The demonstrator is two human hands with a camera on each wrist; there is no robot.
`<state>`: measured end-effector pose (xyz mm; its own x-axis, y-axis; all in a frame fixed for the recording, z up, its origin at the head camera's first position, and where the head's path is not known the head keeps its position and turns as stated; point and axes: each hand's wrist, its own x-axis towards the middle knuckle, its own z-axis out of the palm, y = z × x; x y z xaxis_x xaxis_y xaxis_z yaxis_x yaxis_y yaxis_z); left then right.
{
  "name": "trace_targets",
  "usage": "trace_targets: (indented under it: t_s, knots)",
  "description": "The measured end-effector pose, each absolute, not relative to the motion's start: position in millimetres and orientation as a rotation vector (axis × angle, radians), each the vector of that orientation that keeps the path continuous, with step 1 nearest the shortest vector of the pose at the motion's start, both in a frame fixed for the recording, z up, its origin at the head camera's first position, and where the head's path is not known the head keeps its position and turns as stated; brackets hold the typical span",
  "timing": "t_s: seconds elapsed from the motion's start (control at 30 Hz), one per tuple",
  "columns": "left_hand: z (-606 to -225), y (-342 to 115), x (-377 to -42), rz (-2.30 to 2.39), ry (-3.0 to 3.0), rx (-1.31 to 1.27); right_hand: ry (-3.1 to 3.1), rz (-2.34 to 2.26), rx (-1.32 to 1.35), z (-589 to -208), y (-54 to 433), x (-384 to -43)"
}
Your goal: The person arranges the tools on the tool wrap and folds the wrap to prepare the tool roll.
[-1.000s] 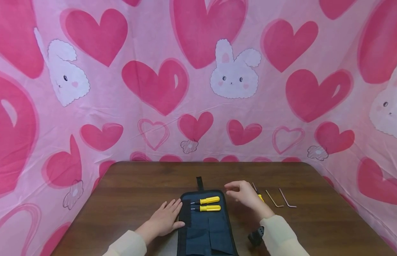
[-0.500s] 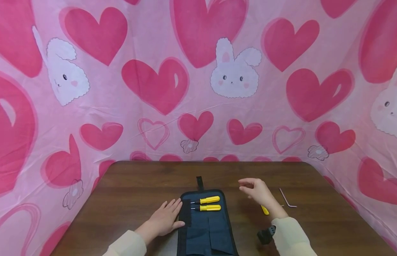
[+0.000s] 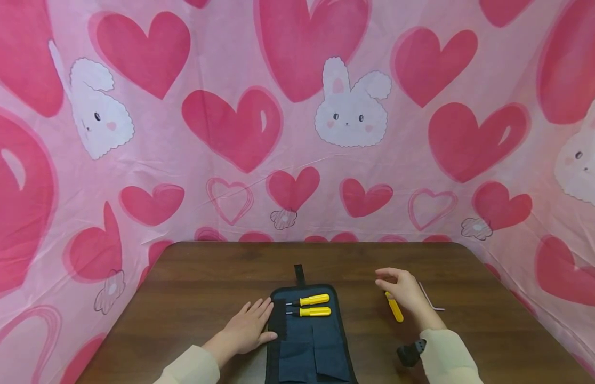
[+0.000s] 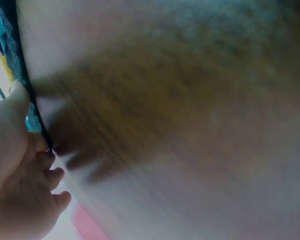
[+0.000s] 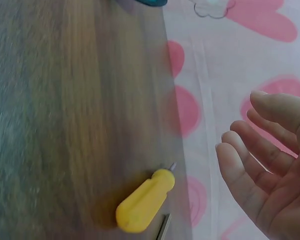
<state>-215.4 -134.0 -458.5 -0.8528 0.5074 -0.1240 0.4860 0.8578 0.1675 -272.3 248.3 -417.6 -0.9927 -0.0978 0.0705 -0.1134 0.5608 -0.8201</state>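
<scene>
My left hand (image 3: 244, 328) lies with its fingers straight across the left edge of a dark blue tool pouch (image 3: 297, 357). In the left wrist view the thumb rests on the pouch's edge (image 4: 17, 55). Two yellow-handled screwdrivers (image 3: 315, 312) sit in the pouch, tips under its black left strip. My right hand (image 3: 403, 292) hovers by a loose yellow screwdriver (image 3: 393, 308), fingers loosely bent and holding nothing. The right wrist view shows that screwdriver (image 5: 145, 202) on the table, apart from the empty hand (image 5: 267, 165). Just right of the hand lies a hex key (image 3: 429, 297), partly covered.
The brown wooden table (image 3: 206, 288) carries everything. From the pouch's far edge a black strap (image 3: 299, 274) sticks out. A second metal rod (image 5: 163, 227) shows beside the loose screwdriver. Pink heart-printed cloth (image 3: 297, 154) hangs behind the table and at both sides.
My right hand has moved rightward, from beside the pouch to the loose screwdriver and hex keys, covering one key. The left hand and pouch stay in place.
</scene>
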Motion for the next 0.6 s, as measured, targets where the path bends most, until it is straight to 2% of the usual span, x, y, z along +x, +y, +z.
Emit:
trace_targets:
  t_s: [0.6]
  knots:
    - [-457,-135,-214,0.222,2.865,0.780,-2.834,1.200,0.127,-443,272,-274]
